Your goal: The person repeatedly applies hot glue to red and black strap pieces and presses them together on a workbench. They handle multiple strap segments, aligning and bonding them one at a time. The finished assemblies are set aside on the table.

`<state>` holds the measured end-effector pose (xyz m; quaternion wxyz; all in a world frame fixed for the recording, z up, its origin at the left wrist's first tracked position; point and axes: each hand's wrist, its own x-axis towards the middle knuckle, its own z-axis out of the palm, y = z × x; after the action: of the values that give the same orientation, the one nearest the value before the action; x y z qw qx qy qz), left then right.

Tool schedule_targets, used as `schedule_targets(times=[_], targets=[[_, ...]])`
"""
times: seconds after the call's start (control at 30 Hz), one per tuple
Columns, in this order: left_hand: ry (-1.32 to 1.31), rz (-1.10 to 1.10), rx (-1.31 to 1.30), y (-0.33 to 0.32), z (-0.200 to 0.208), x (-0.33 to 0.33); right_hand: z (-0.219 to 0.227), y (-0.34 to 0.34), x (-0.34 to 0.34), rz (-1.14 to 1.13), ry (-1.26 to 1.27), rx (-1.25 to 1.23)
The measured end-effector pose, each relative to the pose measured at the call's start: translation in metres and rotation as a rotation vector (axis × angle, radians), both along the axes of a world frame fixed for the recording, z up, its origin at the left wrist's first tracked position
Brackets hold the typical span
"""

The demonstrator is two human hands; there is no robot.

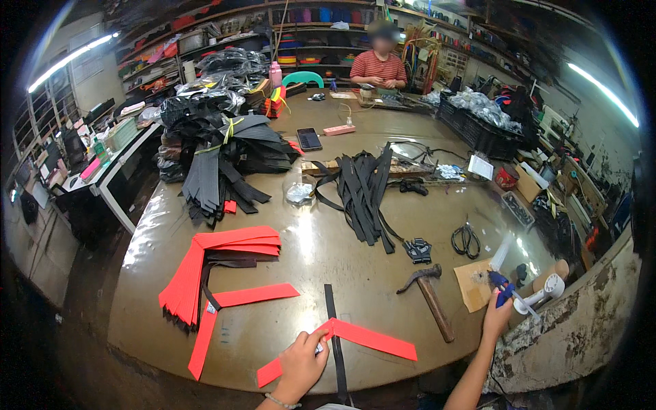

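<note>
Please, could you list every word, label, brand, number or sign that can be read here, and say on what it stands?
No text can be read with certainty.
Small white patch by the left hand: too small to read.
White label on the red V-shaped piece: too small to read.
Faint marks on the table: too blurred to read.

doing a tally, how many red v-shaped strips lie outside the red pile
2: one red strip under the left hand, another red strip beside the red pile.
</note>
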<state>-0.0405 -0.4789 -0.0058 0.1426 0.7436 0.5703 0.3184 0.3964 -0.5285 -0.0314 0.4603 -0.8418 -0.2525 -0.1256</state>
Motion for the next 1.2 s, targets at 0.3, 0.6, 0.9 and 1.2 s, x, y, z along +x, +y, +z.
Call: schedule_targets(times=[0.3, 0.6, 0.9, 1.2], targets=[[0.025, 0.002, 0.011, 0.001, 0.004, 0.0, -0.008, -0.004, 0.007, 0.039, -0.052, 0.004], [0.0, -0.01, -0.015, 0.002, 0.006, -0.001, -0.005, -0.006, 0.006, -0.019, -0.021, -0.101], [0.033, -0.001, -0.009, 0.001, 0.002, -0.002, -0.001, -0.005, 0.001, 0.061, 0.033, -0.031], [0.042, 0.009, -0.012, 0.002, 0.007, 0.001, -0.147, -0.113, -0.133, -0.075, 0.06, -0.133]])
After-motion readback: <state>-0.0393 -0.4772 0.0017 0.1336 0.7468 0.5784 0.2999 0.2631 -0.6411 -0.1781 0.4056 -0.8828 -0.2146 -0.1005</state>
